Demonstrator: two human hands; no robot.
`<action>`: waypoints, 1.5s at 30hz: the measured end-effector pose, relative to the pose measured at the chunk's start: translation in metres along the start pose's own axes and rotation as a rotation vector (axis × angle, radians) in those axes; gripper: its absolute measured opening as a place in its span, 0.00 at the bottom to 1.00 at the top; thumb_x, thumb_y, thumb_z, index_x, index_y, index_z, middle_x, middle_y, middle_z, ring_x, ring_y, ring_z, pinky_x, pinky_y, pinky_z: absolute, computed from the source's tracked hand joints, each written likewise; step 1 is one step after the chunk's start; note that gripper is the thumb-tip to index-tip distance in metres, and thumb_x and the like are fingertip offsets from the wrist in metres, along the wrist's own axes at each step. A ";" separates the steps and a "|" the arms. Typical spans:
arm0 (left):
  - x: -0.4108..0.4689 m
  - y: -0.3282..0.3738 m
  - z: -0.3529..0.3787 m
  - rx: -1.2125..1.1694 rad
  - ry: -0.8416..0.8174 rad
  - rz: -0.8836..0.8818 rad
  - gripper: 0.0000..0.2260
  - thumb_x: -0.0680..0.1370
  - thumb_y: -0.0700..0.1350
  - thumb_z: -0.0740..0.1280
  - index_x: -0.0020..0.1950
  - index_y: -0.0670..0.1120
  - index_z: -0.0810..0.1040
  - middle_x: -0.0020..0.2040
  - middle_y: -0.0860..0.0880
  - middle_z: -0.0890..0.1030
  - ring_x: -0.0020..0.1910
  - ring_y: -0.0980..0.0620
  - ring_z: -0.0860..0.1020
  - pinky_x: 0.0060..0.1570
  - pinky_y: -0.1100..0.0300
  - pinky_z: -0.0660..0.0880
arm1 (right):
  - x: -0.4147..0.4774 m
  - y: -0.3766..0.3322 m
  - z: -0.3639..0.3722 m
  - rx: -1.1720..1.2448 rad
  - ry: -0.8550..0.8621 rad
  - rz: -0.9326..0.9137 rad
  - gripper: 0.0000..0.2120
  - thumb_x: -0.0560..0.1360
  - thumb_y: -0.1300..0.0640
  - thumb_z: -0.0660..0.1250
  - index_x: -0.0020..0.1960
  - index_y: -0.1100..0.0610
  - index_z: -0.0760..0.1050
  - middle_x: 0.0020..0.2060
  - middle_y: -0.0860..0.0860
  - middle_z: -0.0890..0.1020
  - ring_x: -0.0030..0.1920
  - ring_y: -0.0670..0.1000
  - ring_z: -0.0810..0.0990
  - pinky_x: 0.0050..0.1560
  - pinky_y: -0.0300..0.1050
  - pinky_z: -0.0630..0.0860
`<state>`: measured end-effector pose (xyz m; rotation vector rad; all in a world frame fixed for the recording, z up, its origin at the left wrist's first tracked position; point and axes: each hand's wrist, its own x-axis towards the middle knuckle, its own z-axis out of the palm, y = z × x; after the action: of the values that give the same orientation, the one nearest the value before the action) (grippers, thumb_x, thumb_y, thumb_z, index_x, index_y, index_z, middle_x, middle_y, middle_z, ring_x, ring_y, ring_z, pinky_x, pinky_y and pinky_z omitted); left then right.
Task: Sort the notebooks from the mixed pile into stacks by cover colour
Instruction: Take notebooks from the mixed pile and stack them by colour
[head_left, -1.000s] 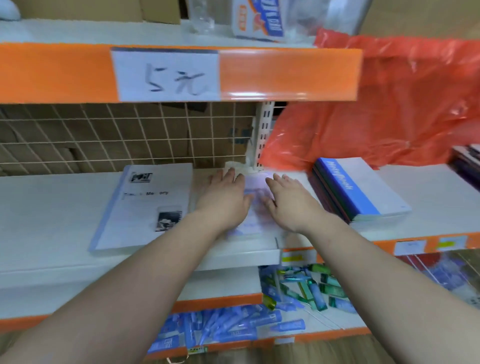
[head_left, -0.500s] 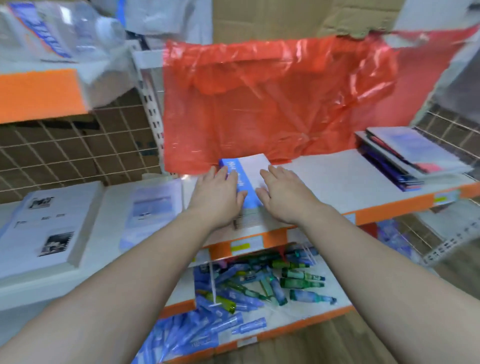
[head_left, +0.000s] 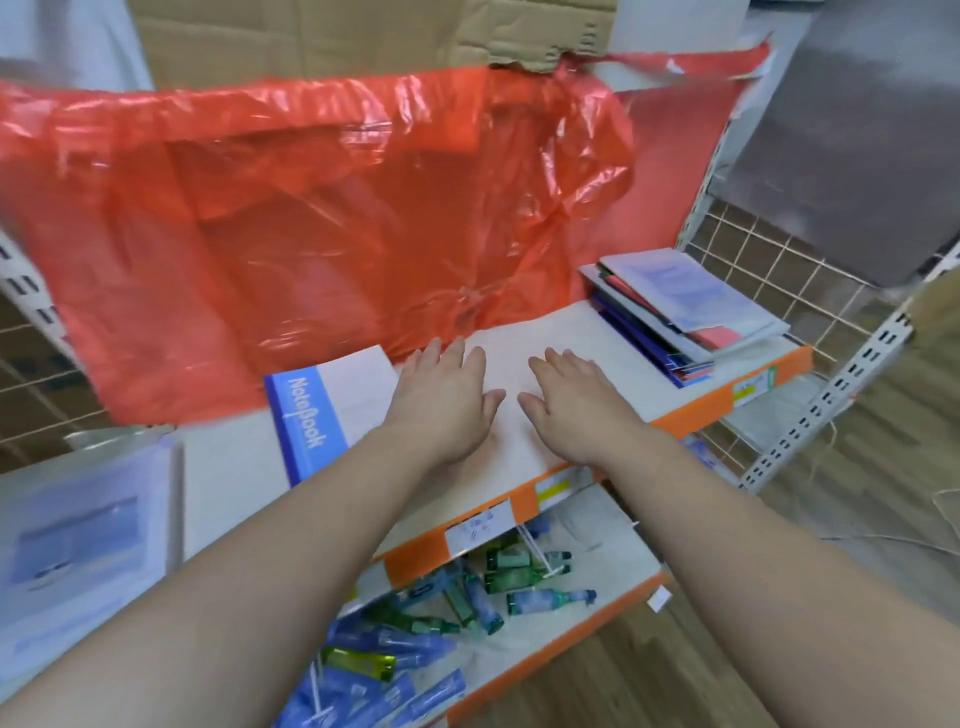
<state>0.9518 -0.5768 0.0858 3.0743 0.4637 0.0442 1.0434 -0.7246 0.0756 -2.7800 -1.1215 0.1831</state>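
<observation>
- Left hand (head_left: 447, 410) and right hand (head_left: 576, 410) are flat-fingered and empty over the shelf (head_left: 571, 330).
- Blue-spined notebook (head_left: 317, 415) lies beside the left hand; a careless sweep could shove it off.
- Mixed pile (head_left: 691, 312) at the shelf's right end looks fanned; pulling one notebook may spill others.

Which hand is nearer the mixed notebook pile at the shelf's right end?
Right. The right hand is just left of the pile, not touching it; the left hand is farther left.

Mixed pile (head_left: 685, 312): askew, flat, right of the red bag (head_left: 311, 234).
Blue-spined notebook (head_left: 311, 421): flat, under the bag's lower edge.
Pale notebook (head_left: 78, 545): flat, below-left of the bag.
</observation>
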 end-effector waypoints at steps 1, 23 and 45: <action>0.009 0.005 0.001 -0.015 -0.007 0.010 0.26 0.83 0.58 0.53 0.76 0.44 0.60 0.79 0.41 0.59 0.78 0.37 0.55 0.75 0.45 0.54 | 0.005 0.008 -0.002 -0.003 0.002 0.018 0.28 0.83 0.45 0.49 0.79 0.56 0.52 0.78 0.56 0.53 0.78 0.57 0.49 0.77 0.54 0.47; 0.143 0.137 0.004 0.002 -0.053 -0.068 0.27 0.83 0.58 0.52 0.77 0.45 0.59 0.79 0.41 0.57 0.78 0.37 0.53 0.76 0.45 0.52 | 0.092 0.192 -0.040 -0.061 0.034 -0.043 0.27 0.82 0.44 0.51 0.76 0.57 0.58 0.76 0.57 0.60 0.76 0.59 0.55 0.75 0.57 0.53; 0.221 0.236 0.023 -0.150 -0.021 -0.171 0.19 0.81 0.58 0.57 0.63 0.46 0.72 0.62 0.44 0.74 0.63 0.39 0.70 0.63 0.48 0.69 | 0.111 0.319 -0.066 0.037 -0.040 -0.009 0.28 0.82 0.41 0.50 0.76 0.56 0.57 0.76 0.55 0.59 0.76 0.57 0.56 0.73 0.54 0.57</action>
<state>1.2327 -0.7376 0.0761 2.8746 0.6861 0.0409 1.3498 -0.8799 0.0782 -2.7508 -1.1273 0.2563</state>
